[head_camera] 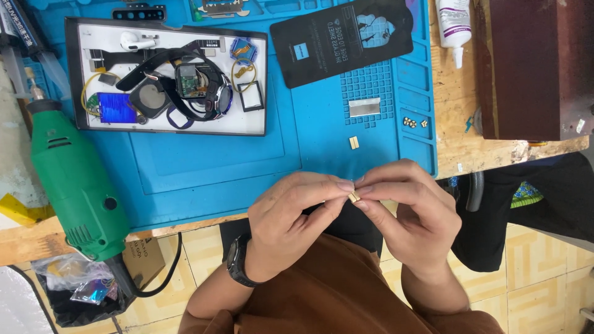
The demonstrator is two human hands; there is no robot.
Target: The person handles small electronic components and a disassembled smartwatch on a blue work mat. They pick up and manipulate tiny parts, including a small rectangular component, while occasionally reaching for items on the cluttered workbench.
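Brown-clothed lap and forearms fill the lower frame, closest to the lens, over yellow-and-white floor tiles (544, 272). Left hand (291, 213) wears a dark wristwatch (238, 263); thumb and forefinger pressed together at the tips, pinching one end of a small tan block (354, 197). Right hand (408, 207) meets it from the other side, its thumb and forefinger pinching the same block; remaining fingers curled under. Block held in the air just off the near edge of the blue work mat (216, 167), over the lap, not touching the bench. On the mat, a similar tan piece (353, 143) lies just beyond the hands, and a silvery rectangular strip (364, 107) sits on the mat's gridded patch farther back. Several tiny brass-coloured bits (413, 122) rest in a side compartment near the mat's right edge. Black-rimmed white tray (247, 127) at upper left holds an opened smartwatch body (189, 80) with black straps, a blue flat component (116, 107), a white earbud (136, 41) and a small square black frame (250, 96). Dark flat package (340, 40) lies tilted behind the grid. Green rotary tool (74, 179) rests along the mat's left edge, cord trailing down off the bench. White bottle (453, 28) and a dark red-brown box (535, 65) stand on the bare wood to the right, well apart from the hands.
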